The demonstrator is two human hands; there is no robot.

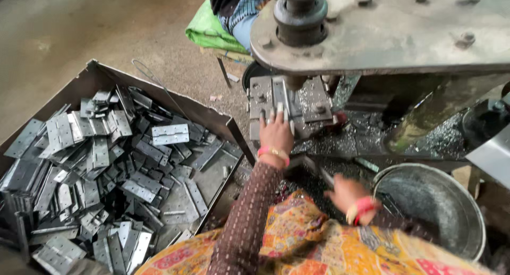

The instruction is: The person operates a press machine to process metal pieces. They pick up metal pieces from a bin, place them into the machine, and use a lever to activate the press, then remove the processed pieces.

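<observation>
- My left hand (pixel 276 132): centre of the frame, arm stretched straight forward from the lower middle, dotted dark sleeve, pink and gold bangles at the wrist. Fingers spread and laid flat, pressing down on a hinge plate (pixel 280 97); not curled round it.
- Hinge plate: grey metal, lying on the press bed (pixel 313 102) directly under the ram (pixel 300 15), upper centre of the frame, touching my fingertips.
- My right hand (pixel 345 192): lower right of centre, blurred, wrist bent, red and gold bangles. It is low, near a dark lever or bar (pixel 319 171); I cannot tell whether the fingers are closed on anything.
- Press frame (pixel 404 36): heavy grey casting with bolt heads, across the upper right.
- Metal tray (pixel 159 92): open box filling the left half of the frame, heaped with loose grey hinges (pixel 170 133), well apart from both hands.
- Metal bucket (pixel 467 211): round, dark inside, lower right, just beside my right wrist.
- Swarf (pixel 441 142): shiny chips strewn over the machine base, right of centre.
- Another person (pixel 239 9): only checked cloth and a green bundle, top centre.
</observation>
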